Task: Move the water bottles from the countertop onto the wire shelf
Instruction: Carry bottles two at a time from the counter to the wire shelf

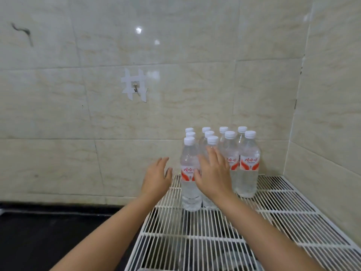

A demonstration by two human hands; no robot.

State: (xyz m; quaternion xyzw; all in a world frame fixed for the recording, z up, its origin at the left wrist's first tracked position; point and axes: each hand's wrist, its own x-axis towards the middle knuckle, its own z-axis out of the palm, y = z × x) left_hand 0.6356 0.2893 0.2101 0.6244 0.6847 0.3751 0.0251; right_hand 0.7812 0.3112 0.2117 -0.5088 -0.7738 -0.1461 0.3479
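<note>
Several clear water bottles (249, 165) with white caps and red-and-white labels stand upright in rows at the back of the white wire shelf (197, 237), near the tiled corner. My right hand (214, 173) is spread open in front of the second front bottle, hiding most of it; I cannot tell whether the palm touches it. The front left bottle (190, 173) stands between my two hands. My left hand (156, 178) hovers open just left of that bottle, fingers apart, holding nothing.
The black countertop (48, 231) lies to the left of the shelf, below the tiled wall. A metal hook (135, 87) framed with white tape is stuck on the wall above. The right wall (328, 133) closes off the shelf's right side.
</note>
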